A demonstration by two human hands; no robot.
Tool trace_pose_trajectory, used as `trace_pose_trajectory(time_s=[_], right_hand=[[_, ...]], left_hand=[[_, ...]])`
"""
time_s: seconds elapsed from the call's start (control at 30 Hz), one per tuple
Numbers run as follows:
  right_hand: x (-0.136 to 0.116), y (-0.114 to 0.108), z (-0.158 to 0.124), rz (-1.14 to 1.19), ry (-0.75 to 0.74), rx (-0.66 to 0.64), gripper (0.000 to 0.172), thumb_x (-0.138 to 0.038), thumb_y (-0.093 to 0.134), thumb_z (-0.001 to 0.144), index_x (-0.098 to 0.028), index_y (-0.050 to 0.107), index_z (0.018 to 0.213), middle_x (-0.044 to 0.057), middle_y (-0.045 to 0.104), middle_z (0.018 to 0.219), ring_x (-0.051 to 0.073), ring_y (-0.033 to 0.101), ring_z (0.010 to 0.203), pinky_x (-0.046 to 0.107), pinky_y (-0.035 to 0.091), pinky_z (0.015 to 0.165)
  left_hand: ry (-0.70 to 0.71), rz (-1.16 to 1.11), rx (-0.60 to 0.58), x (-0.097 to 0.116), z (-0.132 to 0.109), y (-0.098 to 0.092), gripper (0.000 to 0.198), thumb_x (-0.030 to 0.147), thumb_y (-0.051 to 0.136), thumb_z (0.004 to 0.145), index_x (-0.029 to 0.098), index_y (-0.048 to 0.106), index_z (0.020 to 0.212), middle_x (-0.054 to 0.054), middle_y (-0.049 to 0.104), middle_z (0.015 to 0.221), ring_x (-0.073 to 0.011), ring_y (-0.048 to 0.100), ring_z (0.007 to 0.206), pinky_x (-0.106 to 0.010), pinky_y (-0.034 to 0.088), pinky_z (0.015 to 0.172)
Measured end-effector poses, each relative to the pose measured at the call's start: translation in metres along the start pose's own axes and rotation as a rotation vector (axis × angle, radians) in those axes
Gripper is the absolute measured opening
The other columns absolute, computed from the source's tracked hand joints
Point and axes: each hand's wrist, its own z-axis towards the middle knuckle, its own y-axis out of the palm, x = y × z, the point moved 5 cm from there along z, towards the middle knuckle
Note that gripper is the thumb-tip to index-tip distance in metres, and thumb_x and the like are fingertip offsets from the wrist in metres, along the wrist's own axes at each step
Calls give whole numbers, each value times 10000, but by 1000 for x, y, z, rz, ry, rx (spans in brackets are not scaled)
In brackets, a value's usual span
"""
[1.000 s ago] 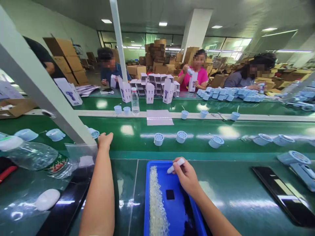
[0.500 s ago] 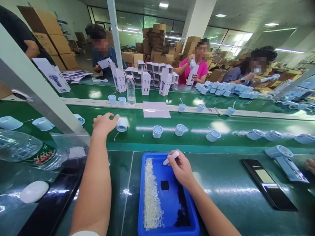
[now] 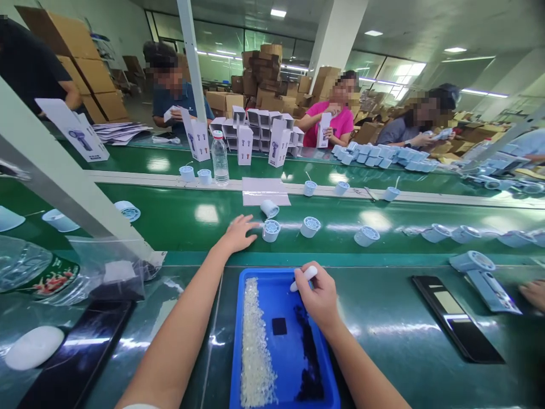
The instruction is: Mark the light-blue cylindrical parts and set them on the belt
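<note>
My left hand (image 3: 239, 234) is over the green belt, fingers apart and holding nothing. Its fingertips are close to a light-blue round plastic part (image 3: 271, 230); whether they touch I cannot tell. Just behind that one, a second light-blue part (image 3: 269, 209) lies tilted on its side. My right hand (image 3: 318, 292) grips a white pen-shaped tool (image 3: 310, 273) above the far right side of a blue tray (image 3: 235, 346). Inside the tray are a strip of small clear beads (image 3: 255, 352), a black square (image 3: 279, 326) and a heap of small black pieces (image 3: 310, 380).
More light-blue parts (image 3: 310, 227) stand along the belt. A slanted metal post (image 3: 85, 176) and a large bottle (image 3: 34, 267) are at left, near a white oval object (image 3: 34, 347). A dark phone-like slab (image 3: 457, 318) lies at right. Across the belt, several people handle white boxes and blue parts.
My left hand has moved right along the belt. The light-blue part beside it has shifted right, now behind another part. My right hand keeps the white tool over the tray.
</note>
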Motion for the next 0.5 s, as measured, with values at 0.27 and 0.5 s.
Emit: trace_pose_trajectory(time_s=[0.27,0.5], right_hand=[[3,-4,4,89,69,64,269,-323,519,871,-210,442,638,-39,444,562,113,422,524,240,368,538],[6,-14,11,133,74,190,285,-299,485,886,-211,410,625,-36,436,548,111,430,503,226,371,495]], left_hand=[[2,-159,123,4,3,-17,258,322,495,791,194,676,923,-69,652,1073,-239,552,1060,-333,406,976],[-6,-114,78,100,153,-18,350,330,498,802,202,586,1116,-91,585,1220,-226,501,1176,-308,355,1010]])
